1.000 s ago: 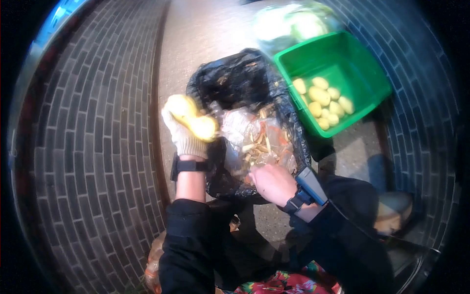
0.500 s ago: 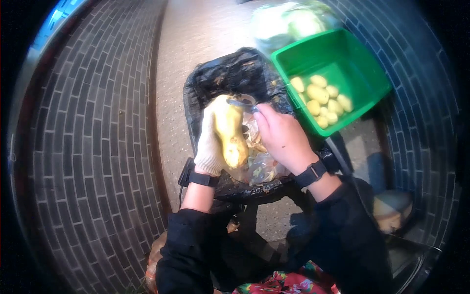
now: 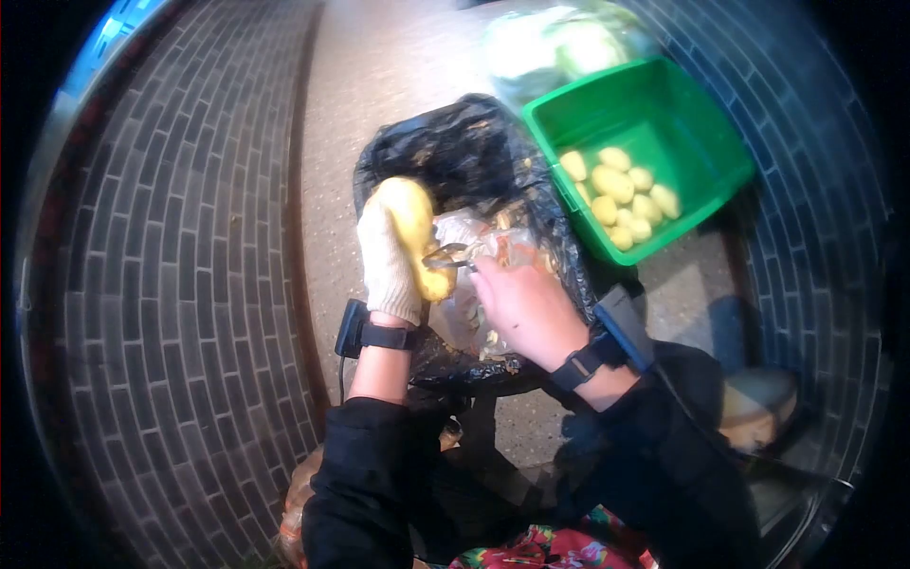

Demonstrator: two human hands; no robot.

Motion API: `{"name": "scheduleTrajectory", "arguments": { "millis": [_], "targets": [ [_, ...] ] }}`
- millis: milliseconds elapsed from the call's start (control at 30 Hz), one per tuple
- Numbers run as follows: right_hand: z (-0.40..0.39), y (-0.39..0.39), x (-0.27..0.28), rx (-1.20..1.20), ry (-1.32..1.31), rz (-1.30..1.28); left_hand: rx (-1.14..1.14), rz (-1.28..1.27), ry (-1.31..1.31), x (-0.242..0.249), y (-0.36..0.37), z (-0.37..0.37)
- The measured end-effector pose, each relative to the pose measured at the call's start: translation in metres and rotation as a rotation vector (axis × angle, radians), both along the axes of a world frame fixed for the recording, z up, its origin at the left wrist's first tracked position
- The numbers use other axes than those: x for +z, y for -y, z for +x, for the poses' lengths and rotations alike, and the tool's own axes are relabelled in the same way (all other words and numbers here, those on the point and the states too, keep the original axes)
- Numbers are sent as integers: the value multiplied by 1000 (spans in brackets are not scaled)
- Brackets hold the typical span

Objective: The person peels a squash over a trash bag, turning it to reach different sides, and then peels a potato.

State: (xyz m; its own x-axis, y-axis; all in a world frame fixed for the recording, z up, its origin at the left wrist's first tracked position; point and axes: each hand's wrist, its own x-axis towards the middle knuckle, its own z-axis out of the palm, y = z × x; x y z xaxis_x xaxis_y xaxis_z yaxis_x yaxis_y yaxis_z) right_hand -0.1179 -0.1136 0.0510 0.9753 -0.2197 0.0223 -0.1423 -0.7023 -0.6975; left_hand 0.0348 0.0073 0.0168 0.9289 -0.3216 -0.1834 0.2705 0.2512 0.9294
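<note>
My left hand (image 3: pixel 381 266), in a white knit glove, grips a large, knobby yellow potato (image 3: pixel 409 213) from its left side. The potato is longish, with a narrower lower end tilted towards me. My bare right hand (image 3: pixel 526 303) is closed round a peeler (image 3: pixel 445 254), whose metal head lies right at the lower end of the potato. Both hands are over a bin lined with a black plastic bag (image 3: pixel 431 142). Inside it lie peelings and crumpled clear plastic (image 3: pixel 462 313).
Right of the bin stands a green tub (image 3: pixel 687 152) with several peeled potatoes (image 3: pixel 614 183) in its near left corner. Behind it is a clear bag of pale green vegetables (image 3: pixel 578 47). Brick walls (image 3: pixel 190 237) rise on both sides. A shoe (image 3: pixel 758 408) shows at lower right.
The peeler has moved down and left, from the potato's upper end to its lower end. My left hand has shifted a little left and turned the potato slightly.
</note>
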Motion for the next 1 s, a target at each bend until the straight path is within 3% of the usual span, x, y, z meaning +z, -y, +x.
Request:
{"name": "scheduleTrajectory", "arguments": {
  "millis": [100, 167, 267, 433, 500, 567, 700, 800, 1000],
  "targets": [
    [4, 14, 2, -49, 75, 43, 83, -24, -17, 10, -1, -2],
    [7, 23, 9, -167, 126, 109, -120, -111, -242, 9, -9, -5],
    [10, 28, 16, -161, 126, 111, -191, -125, -369, 18, 1, -19],
    [14, 20, 7, -196, 180, 101, -209, -146, -315, 3, 7, -25],
    [14, 14, 6, -125, 60, -17, -199, -155, -285, -2, 4, -21],
    [13, 8, 5, -123, 55, -1, -154, -28, -195, -7, 1, -18],
    [6, -6, -6, -45, 89, -65, -106, -26, -336, -20, -7, -5],
    [-1, -11, 2, -7, -37, -28, 20, 36, -32, -18, -7, 0],
    [-5, -10, 4, 45, -47, -61, 181, 159, 212, -9, -7, -6]
  ]
}}
